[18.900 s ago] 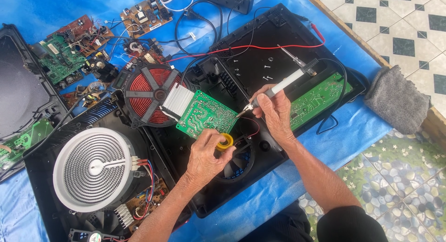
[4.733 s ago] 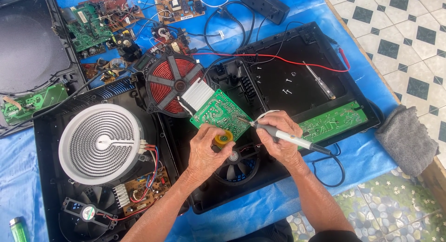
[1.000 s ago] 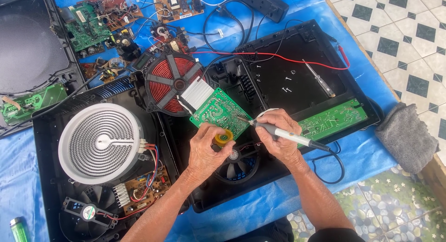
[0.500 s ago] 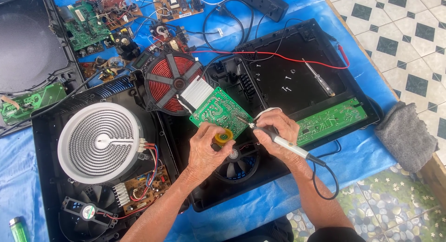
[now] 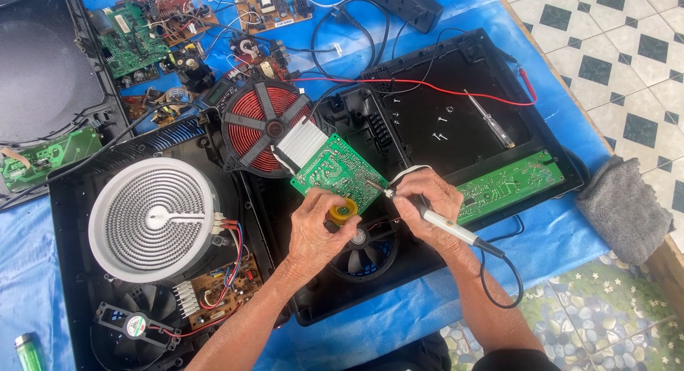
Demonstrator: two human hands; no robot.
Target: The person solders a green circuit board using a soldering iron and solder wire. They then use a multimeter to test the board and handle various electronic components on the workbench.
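Lying tilted over the open black cooker housing (image 5: 427, 122), the green circuit board (image 5: 340, 173) looks light, stiff and fragile, best held by its edges, while the left hand (image 5: 317, 228) pinches a small yellow tin (image 5: 343, 212) and the right hand (image 5: 426, 200) grips the soldering iron (image 5: 434, 218).

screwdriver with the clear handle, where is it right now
In the head view the screwdriver lies loose inside the open black casing, upper right of the right hand, just below the red wire.
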